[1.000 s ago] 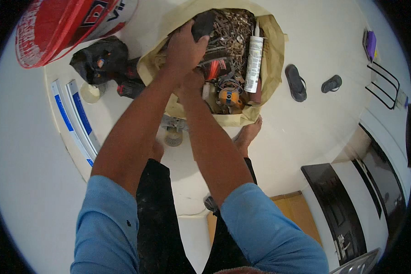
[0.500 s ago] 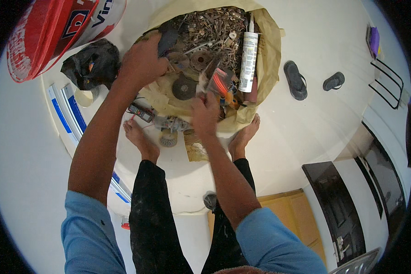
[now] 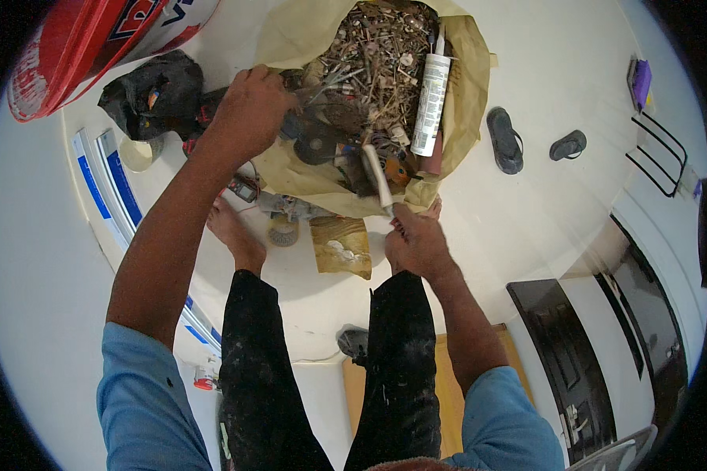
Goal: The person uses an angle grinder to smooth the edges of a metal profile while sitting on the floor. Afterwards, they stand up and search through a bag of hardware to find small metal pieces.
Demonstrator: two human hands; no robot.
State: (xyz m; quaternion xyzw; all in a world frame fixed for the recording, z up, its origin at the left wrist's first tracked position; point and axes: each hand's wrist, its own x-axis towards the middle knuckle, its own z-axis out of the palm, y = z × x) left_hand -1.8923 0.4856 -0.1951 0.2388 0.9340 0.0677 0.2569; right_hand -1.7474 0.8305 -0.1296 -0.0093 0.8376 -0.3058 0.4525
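A yellow bag [image 3: 471, 94] full of nails and loose hardware holds a white cartridge [image 3: 430, 106], an orange object [image 3: 395, 171] and dark discs [image 3: 318, 149]. My left hand [image 3: 251, 110] is at the bag's left rim, fingers curled; what they grip is hidden. My right hand [image 3: 416, 243] is closed on a long pale tool [image 3: 379, 173], slightly blurred, which reaches over the bag's lower edge. Beneath the bag lie a grey tool [image 3: 291, 206], a round brush-like piece [image 3: 283, 231] and a brown stained sheet [image 3: 339, 245].
A red-and-white bucket [image 3: 102, 43], black plastic bag [image 3: 153, 98], multimeter [image 3: 243, 187] and boxed strips [image 3: 110, 177] are left. Flip-flops [image 3: 504, 141] and a black rack [image 3: 656, 153] are right. My bare foot [image 3: 239, 243] is below; cardboard [image 3: 471, 400] lies near the lower edge.
My right hand has moved out of the bag, down and right, drawing the pale tool with it. My left hand went left to the bag's rim, uncovering the contents.
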